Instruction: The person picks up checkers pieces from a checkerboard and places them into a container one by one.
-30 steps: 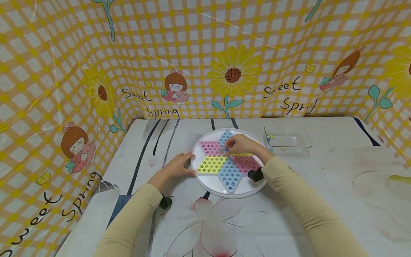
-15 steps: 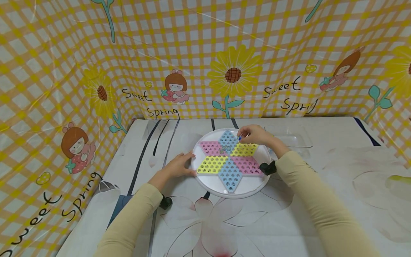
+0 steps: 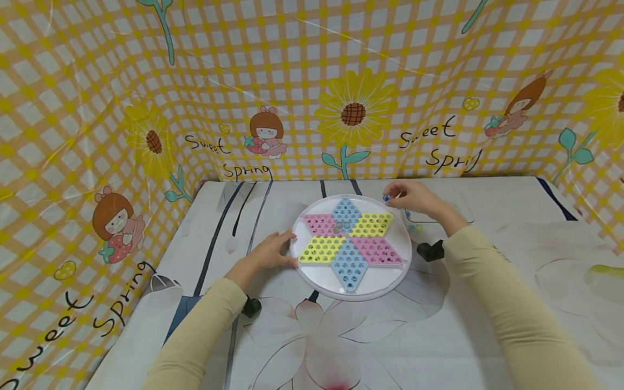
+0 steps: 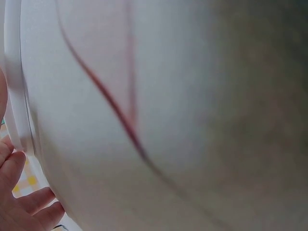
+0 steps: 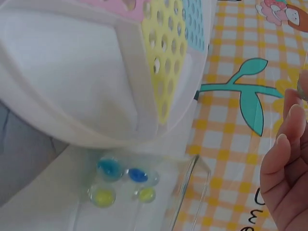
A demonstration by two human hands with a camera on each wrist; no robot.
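Blue marble in the right hand, just outside the 1 o'clock rim of a round game board.
Thumb and fingers of the right hand pinch the marble narrowly; the left hand lies at 9 o'clock, its fingers spread wide against the rim. Around the board's centre, pink, yellow and blue panels make a 6-pointed star, and a few clear marbles sit near the middle towards 11 o'clock. At 2 o'clock on the counter, close to the board, a clear box shows 2 blue marbles and 2 yellow marbles.
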